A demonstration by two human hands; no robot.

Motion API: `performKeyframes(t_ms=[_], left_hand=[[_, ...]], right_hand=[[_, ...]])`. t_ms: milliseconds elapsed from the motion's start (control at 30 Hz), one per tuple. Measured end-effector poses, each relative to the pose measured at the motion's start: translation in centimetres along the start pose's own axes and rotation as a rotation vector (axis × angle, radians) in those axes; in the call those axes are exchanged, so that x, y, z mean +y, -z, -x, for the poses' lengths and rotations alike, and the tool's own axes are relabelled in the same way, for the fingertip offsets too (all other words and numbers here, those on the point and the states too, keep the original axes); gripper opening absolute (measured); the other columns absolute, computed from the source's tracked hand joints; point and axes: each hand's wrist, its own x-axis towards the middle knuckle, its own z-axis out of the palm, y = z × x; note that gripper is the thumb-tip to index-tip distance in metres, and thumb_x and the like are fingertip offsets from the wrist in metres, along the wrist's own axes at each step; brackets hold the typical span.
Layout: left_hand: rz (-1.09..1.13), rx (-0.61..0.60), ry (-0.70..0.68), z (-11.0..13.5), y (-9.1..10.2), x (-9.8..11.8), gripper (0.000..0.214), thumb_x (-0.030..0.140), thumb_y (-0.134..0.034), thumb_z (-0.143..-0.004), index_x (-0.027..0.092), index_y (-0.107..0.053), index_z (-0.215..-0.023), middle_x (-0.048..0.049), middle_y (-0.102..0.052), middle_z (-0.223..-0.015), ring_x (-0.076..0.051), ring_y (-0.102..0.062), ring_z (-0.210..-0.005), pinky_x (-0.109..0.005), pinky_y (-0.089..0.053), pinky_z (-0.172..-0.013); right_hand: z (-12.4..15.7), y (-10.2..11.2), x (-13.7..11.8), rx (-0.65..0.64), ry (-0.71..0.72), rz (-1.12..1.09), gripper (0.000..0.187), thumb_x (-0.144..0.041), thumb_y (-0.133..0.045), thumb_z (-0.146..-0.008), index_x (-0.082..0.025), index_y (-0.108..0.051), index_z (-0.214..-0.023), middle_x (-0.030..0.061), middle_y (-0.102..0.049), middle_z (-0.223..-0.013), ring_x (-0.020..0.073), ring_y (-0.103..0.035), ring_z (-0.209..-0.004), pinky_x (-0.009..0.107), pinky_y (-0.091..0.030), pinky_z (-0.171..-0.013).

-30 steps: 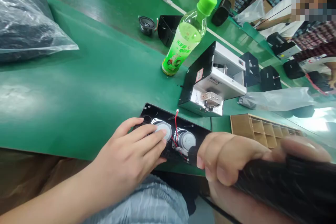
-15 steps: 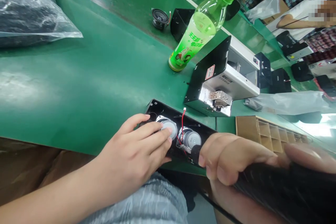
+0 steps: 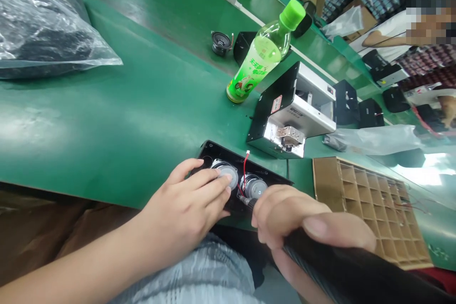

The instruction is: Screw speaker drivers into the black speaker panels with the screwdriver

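Note:
A long black speaker housing (image 3: pixel 228 153) lies at the bench's near edge. Inside it sit two round speaker drivers, a left one (image 3: pixel 230 178) and a right one (image 3: pixel 257 189), and a red wire (image 3: pixel 245 166) with a white plug sticks up between them. My left hand (image 3: pixel 194 199) grips the housing's left part, fingers over the left driver. Wrapped round a thick black electric screwdriver (image 3: pixel 331 261), my right hand (image 3: pixel 292 216) is closed above the housing's right end. The tool's front end points down beside the right driver; its tip is hard to make out.
A green drink bottle (image 3: pixel 258 57) and a silver-black machine (image 3: pixel 294 114) stand beyond the housing. At right lies a divided cardboard box (image 3: pixel 370 209). A plastic bag (image 3: pixel 46 28) is at far left, a loose speaker (image 3: pixel 221 43) farther back. People work across the bench.
My right hand and the screwdriver have moved left and inward, nearer the right driver. My left hand stays on the housing. The view has shifted, showing more of the cardboard box.

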Motion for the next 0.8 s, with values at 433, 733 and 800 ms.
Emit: performKeyframes(t_ms=[433,733,800], left_hand=[[0.151,-0.097,0.099,-2.3,2.6,-1.2,0.027,0.023,-0.055,-0.111,0.027,-0.081,-0.117,-0.001,-0.085,-0.125,-0.021,-0.078,-0.107,-0.051,-0.027,-0.131],[0.05,-0.388,-0.018,-7.1,3.4,-4.0,0.027,0.022,-0.068,-0.095,0.032,-0.08,-0.117,0.0018,-0.087,-0.119,-0.025,-0.08,-0.097,-0.043,-0.046,-0.089],[0.053,-0.391,-0.025,-7.5,3.0,-4.2,0.027,0.022,-0.068,-0.094,0.034,-0.079,-0.114,0.0039,-0.087,-0.114,-0.024,-0.08,-0.092,-0.045,-0.044,-0.095]], right_hand=[[-0.3,-1.2,0.6,0.239,0.048,-0.271,0.03,-0.054,-0.062,-0.106,-0.04,-0.079,-0.126,-0.0001,-0.076,-0.068,0.0222,-0.066,-0.055,0.04,-0.057,-0.058],[-5.7,5.7,-4.3,0.694,0.092,-0.166,0.043,-0.072,-0.056,-0.103,-0.038,-0.079,-0.116,-0.004,-0.065,-0.07,0.0189,-0.061,-0.054,0.037,-0.056,-0.058],[-6.4,6.9,-4.0,0.736,0.09,-0.102,0.053,-0.068,-0.036,-0.11,-0.038,-0.078,-0.123,-0.0031,-0.06,-0.069,0.0189,-0.058,-0.051,0.036,-0.052,-0.052]])
